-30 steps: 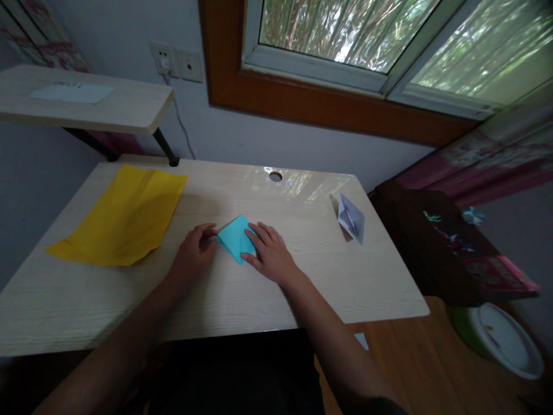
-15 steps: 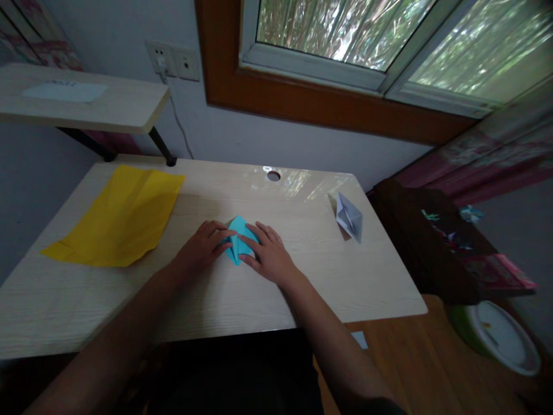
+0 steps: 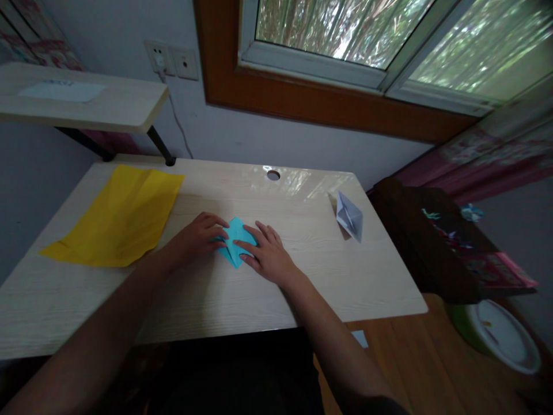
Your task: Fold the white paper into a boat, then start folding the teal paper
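Note:
A folded sheet of bright blue paper [image 3: 237, 232] lies on the desk between my hands, shaped like a diamond with a crease running to its near tip. Its left edge is between the bent fingers and thumb of my left hand [image 3: 206, 232]. My right hand [image 3: 268, 251] is open, with spread fingers resting on the right part of the paper. The fingers partly cover both sides of the diamond.
A creased yellow sheet [image 3: 118, 216] lies to the left on the desk [image 3: 259, 305]. A folded white paper shape [image 3: 349, 216] stands near the right edge. A raised shelf [image 3: 125, 106] overhangs the back left corner, and a dark cabinet [image 3: 406, 242] is at the right.
My left hand has moved slightly left, off the middle of the blue paper to its left edge. More of the paper's centre shows. The right hand has stayed nearly in place.

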Tool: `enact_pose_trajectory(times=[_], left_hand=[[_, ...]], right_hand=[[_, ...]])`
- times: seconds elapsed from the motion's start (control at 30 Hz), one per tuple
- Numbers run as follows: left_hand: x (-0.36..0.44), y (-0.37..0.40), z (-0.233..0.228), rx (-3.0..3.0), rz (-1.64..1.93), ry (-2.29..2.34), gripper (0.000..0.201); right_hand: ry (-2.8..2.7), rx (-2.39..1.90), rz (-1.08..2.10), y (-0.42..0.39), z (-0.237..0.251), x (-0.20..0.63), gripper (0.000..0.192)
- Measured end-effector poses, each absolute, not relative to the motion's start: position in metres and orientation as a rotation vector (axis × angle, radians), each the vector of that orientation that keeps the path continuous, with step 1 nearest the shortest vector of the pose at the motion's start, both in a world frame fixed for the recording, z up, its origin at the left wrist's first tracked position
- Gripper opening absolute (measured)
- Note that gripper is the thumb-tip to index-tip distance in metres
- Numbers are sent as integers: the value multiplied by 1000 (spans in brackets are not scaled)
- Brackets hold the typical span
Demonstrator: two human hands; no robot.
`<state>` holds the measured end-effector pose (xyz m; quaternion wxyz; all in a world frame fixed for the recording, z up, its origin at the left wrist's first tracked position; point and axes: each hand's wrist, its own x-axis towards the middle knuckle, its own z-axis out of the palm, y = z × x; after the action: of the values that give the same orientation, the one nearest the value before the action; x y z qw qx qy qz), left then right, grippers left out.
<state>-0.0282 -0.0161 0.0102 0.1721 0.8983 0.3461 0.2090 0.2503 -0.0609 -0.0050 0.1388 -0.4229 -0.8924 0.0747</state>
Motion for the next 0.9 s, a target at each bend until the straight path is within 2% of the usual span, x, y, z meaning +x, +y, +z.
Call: enact_pose_trajectory(times=[0.3,0.4,0.57,0.9], left_hand=[[-32,5,-8,2221,557,962,40],[-33,8,-9,2252,589,994,38],[-26,15,-15,2371,544,993,23],[2,10,-7,2450,497,1162,20]], right_hand=[[-2572,-1238,238,-61,-3,250,45],[-2575,-1234,244,-61,-2,250,45],[-2565,-1244,259,-61,-2,250,45],[-2566,-1224,251,-62,-2,251,42]])
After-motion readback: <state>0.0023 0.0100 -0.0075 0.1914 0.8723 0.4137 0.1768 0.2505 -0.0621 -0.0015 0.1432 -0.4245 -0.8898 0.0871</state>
